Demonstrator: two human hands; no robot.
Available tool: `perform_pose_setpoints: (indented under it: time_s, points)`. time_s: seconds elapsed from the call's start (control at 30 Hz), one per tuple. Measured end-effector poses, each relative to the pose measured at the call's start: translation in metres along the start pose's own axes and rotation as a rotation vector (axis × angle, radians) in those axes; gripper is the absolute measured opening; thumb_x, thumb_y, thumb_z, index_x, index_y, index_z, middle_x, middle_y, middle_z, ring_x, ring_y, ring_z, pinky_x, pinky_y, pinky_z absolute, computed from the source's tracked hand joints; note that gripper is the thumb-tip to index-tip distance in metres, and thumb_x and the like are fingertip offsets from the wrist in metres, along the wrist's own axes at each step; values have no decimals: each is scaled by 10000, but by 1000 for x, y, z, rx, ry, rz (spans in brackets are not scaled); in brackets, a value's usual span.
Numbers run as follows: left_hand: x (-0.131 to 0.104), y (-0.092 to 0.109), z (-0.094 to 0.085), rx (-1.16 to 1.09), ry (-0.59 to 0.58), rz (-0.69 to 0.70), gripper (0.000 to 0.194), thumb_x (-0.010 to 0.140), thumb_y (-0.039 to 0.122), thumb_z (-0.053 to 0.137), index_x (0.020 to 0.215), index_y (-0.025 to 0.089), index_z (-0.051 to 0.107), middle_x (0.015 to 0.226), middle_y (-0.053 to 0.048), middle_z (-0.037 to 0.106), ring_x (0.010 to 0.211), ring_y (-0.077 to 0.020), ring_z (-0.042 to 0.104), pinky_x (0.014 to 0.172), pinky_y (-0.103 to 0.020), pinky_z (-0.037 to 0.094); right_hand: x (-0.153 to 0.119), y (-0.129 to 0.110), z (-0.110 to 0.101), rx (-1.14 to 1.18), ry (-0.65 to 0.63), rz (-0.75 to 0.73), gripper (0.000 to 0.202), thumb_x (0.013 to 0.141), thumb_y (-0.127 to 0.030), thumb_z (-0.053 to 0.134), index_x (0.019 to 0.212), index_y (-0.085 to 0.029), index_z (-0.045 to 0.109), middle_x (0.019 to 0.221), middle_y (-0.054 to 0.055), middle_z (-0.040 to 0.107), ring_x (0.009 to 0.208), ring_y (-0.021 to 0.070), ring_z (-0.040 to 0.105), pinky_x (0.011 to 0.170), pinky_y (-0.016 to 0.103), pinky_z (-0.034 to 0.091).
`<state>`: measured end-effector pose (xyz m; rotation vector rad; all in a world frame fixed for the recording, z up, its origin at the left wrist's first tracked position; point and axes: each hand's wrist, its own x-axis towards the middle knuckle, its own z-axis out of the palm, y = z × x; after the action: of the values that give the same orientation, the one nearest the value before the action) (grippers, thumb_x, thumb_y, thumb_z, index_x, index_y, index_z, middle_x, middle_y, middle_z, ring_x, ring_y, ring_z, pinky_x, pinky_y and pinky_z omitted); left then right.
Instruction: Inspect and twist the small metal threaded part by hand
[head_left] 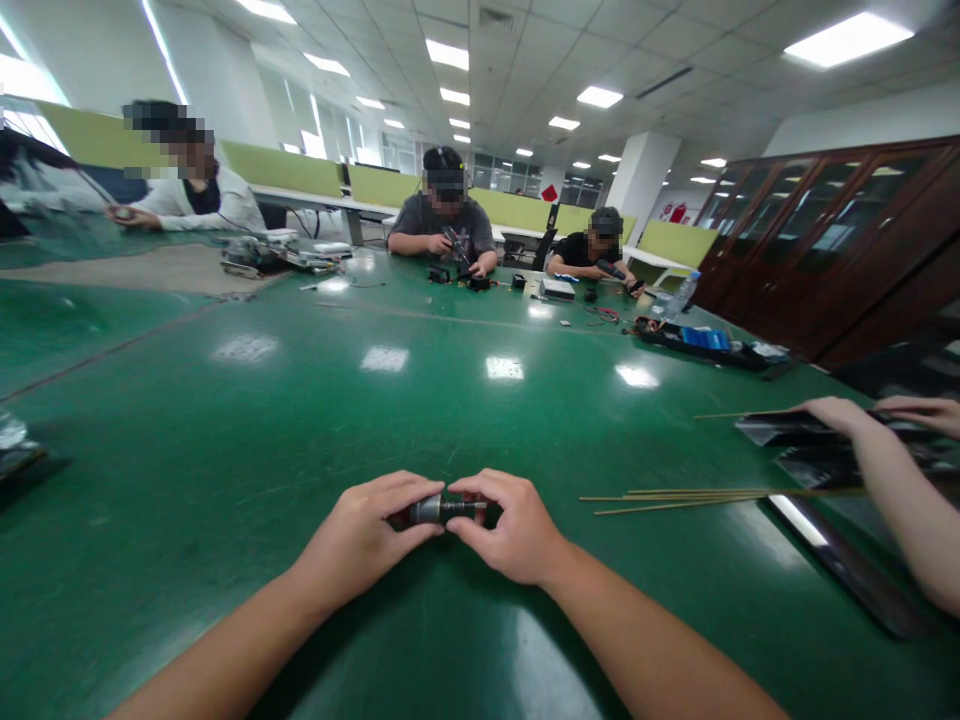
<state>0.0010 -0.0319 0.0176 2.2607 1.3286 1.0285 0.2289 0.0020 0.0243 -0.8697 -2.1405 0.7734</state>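
Observation:
Low over the green table, my left hand [367, 530] grips a small silver metal cylinder [427, 510] between thumb and fingers. A thin dark shaft with ring-like ridges [465, 509] sticks out of the cylinder toward the right. My right hand [514, 525] curls around this shaft, its thumb and fingertips closed in at the cylinder's end. Something dark shows inside the right palm, too shadowed to make out. The fingertips of both hands nearly meet at the joint between cylinder and shaft.
Several thin brass-coloured rods [675, 497] lie to the right, beside a dark glossy strip [840, 560] and another person's arm [892, 470]. A black tray [705, 345] stands at the back right, electronic parts [262, 255] at the back left. People sit across the green table [300, 400].

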Motion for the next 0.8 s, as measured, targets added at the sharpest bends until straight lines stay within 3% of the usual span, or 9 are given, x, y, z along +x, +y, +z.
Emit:
perform_pose_setpoints:
  time_s: [0.13, 0.3, 0.8]
  points:
    - [-2, 0, 2, 14, -8, -26, 339, 866, 339, 691, 1198, 276, 672, 1120, -41, 705, 1003, -191, 678, 895, -300, 560, 1, 3, 2, 1, -6, -28, 202, 866, -273, 682, 1044, -208, 751, 879, 58, 705, 772, 182, 632, 732, 298, 462]
    - [-3, 3, 1, 23, -41, -120, 278, 855, 380, 694, 1110, 275, 658, 1006, 0, 708, 865, -154, 670, 751, -254, 544, 1, 4, 2, -17, -20, -21, 182, 859, -303, 710, 1001, -208, 774, 870, 53, 724, 764, 178, 644, 714, 289, 451]
    - [-6, 4, 0, 59, -1, 17, 246, 856, 334, 706, 1086, 279, 639, 1043, 27, 701, 948, -130, 664, 860, -247, 520, -1, -4, -4, -41, -55, -17, 134, 852, -288, 724, 933, -199, 781, 818, 31, 725, 736, 158, 641, 687, 264, 432]
